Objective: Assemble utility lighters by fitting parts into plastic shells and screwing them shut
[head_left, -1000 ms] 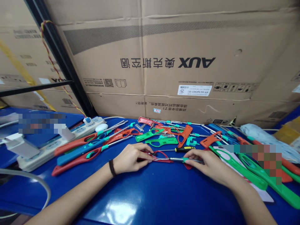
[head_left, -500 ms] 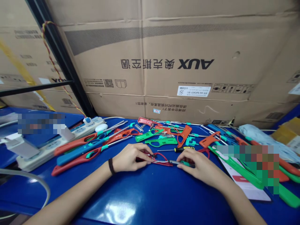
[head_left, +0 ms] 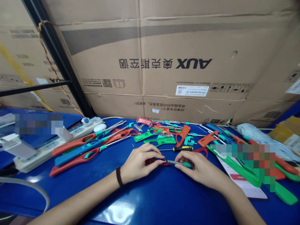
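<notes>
My right hand (head_left: pixel 195 167) is closed around a slim grey igniter part (head_left: pixel 175 162) with a teal piece (head_left: pixel 187 164) on it. At the igniter's left end, the thumb and forefinger of my left hand (head_left: pixel 142 161) pinch what looks like a thin pale wire; the fingertips partly hide it. Beneath my left fingers lies a red lighter half-shell (head_left: pixel 150 161), mostly covered by the hand. A screwdriver (head_left: pixel 184 148) with a black and yellow handle lies just beyond my right hand. Another red lighter handle piece (head_left: pixel 201 151) shows behind that hand.
Green shells (head_left: pixel 161 142), an orange shell (head_left: pixel 182 136) and metal rods lie heaped behind my hands. Long-necked lighters (head_left: pixel 75 159) lie at left beside a white power strip (head_left: pixel 50 148). At right are green lighters (head_left: pixel 243 170) over a sheet (head_left: pixel 248 189). A large cardboard box (head_left: pixel 150 40) walls the back.
My left hand has moved right, to the igniter's end, and covers more of the red shell. The pale wire between the hands is now mostly hidden. The view has shifted slightly.
</notes>
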`<action>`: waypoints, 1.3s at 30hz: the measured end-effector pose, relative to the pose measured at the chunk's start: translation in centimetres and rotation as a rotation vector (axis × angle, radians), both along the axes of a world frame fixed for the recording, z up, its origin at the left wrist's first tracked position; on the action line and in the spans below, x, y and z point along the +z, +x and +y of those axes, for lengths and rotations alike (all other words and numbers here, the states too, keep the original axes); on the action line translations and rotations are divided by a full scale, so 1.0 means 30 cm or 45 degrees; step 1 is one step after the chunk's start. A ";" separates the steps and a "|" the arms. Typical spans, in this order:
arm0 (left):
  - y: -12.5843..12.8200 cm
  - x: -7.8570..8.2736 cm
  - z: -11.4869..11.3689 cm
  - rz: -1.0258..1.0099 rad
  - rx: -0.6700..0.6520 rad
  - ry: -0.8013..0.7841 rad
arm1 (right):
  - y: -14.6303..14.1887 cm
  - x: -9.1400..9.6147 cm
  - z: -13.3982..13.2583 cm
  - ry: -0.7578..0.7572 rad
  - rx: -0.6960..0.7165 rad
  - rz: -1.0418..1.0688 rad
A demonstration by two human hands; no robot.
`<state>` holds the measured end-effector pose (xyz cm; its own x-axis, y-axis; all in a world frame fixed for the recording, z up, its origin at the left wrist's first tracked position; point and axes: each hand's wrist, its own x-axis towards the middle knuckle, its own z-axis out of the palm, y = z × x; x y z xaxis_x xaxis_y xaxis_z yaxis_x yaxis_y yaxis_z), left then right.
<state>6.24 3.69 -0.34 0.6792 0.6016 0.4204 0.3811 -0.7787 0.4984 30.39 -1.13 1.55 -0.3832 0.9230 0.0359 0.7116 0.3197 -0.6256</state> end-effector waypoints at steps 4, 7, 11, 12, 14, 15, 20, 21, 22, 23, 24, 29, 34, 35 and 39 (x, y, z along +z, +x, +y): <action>0.029 -0.015 -0.006 0.047 -0.018 -0.023 | -0.001 0.003 -0.001 -0.007 0.000 -0.006; 0.030 -0.025 -0.006 -0.003 0.002 -0.043 | -0.001 0.005 -0.002 0.010 0.011 -0.005; 0.029 -0.030 -0.006 -0.061 -0.001 -0.054 | -0.005 0.005 -0.003 0.029 0.024 0.011; 0.030 -0.031 -0.005 -0.072 -0.005 -0.060 | -0.006 0.004 -0.003 0.030 0.026 0.015; 0.032 -0.033 -0.005 -0.095 -0.005 -0.077 | -0.009 0.003 -0.002 0.038 0.033 0.021; 0.033 -0.034 -0.005 -0.111 -0.005 -0.084 | -0.009 0.002 -0.001 0.045 0.037 0.026; 0.043 -0.038 -0.007 -0.166 0.010 -0.124 | -0.013 -0.003 0.000 0.082 0.056 0.039; 0.044 -0.038 -0.009 -0.158 0.014 -0.127 | -0.014 -0.003 -0.001 0.086 0.064 0.034; 0.046 -0.038 -0.011 -0.144 0.013 -0.126 | -0.017 -0.004 -0.001 0.089 0.073 0.026; 0.047 -0.039 -0.014 -0.130 0.008 -0.122 | -0.020 -0.005 -0.002 0.090 0.081 0.017; 0.047 -0.039 -0.017 -0.116 0.002 -0.117 | -0.023 -0.006 -0.002 0.092 0.089 0.008; 0.048 -0.040 -0.028 -0.109 0.041 -0.108 | -0.031 -0.009 0.001 0.110 0.096 0.013; 0.029 -0.023 -0.009 -0.039 0.023 -0.026 | -0.023 -0.015 0.004 0.094 0.046 0.028; 0.019 -0.017 -0.001 -0.002 0.004 -0.007 | -0.021 -0.017 0.004 0.089 0.044 0.016; -0.037 0.002 0.036 0.162 -0.042 0.055 | -0.015 -0.021 0.006 0.087 0.024 -0.043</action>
<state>5.13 4.77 -0.26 0.7478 0.5610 0.3551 0.4127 -0.8117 0.4134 29.95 -0.96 0.93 -0.4026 0.9114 0.0850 0.7254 0.3743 -0.5777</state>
